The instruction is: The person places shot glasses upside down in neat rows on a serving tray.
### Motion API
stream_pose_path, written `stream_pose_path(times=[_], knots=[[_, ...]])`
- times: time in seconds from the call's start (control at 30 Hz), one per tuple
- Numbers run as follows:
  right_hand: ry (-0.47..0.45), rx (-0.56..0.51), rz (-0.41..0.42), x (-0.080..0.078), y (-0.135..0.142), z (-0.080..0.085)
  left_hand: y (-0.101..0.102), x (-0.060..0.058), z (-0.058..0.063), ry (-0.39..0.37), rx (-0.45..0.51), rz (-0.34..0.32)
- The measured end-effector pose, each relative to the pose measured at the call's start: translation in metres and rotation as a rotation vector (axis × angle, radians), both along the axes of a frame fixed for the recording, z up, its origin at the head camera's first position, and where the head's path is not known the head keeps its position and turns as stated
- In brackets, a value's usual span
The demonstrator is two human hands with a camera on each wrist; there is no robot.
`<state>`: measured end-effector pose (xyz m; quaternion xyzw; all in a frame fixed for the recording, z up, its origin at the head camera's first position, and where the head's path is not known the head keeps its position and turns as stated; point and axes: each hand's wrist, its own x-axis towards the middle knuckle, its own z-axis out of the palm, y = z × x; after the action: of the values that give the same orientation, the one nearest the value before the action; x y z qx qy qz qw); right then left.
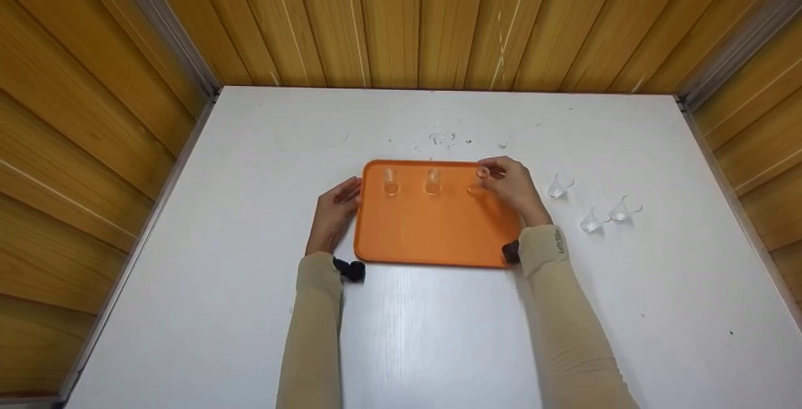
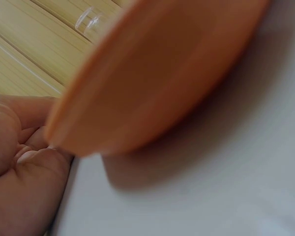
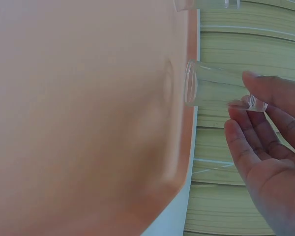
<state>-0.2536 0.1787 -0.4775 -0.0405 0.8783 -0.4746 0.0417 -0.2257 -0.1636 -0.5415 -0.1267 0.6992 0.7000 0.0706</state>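
An orange tray [image 1: 438, 233] lies on the white table, with two small clear cups standing mouth down near its far edge, a left cup [image 1: 390, 181] and a middle cup [image 1: 433, 181]. Over the tray's far right corner, my right hand [image 1: 515, 188] pinches a third clear cup [image 3: 219, 86] by its base between thumb and fingers. Its wide mouth faces down, close over the tray's surface. My left hand [image 1: 335, 213] rests beside the tray's left rim, fingertips right at the edge; in the left wrist view its fingers are loosely bent.
To the right of the tray, three more clear cups stand on the white table: a nearer cup [image 1: 559, 186], a front cup [image 1: 591, 221] and a far-right cup [image 1: 622, 210]. Wood-patterned panels [image 1: 388, 20] enclose the table at the back and both sides.
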Motion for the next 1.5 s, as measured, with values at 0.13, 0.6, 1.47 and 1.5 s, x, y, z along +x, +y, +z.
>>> stream_pose_path(times=[0.13, 0.6, 1.47, 1.5], knots=[[-0.021, 0.025, 0.014, -0.001, -0.001, -0.0021, 0.0005, -0.001, -0.0004, -0.01, -0.033, 0.001], [-0.003, 0.014, 0.054, -0.0018, -0.0036, -0.0063, -0.0002, -0.0031, -0.001, -0.018, -0.043, -0.005], [-0.067, 0.024, 0.04, 0.0032, -0.0026, 0.0015, -0.0005, -0.0035, -0.0014, -0.031, -0.038, -0.01], [-0.063, 0.018, 0.039, 0.004, -0.002, 0.0024, -0.0005, -0.0034, -0.0014, -0.032, -0.037, -0.011]])
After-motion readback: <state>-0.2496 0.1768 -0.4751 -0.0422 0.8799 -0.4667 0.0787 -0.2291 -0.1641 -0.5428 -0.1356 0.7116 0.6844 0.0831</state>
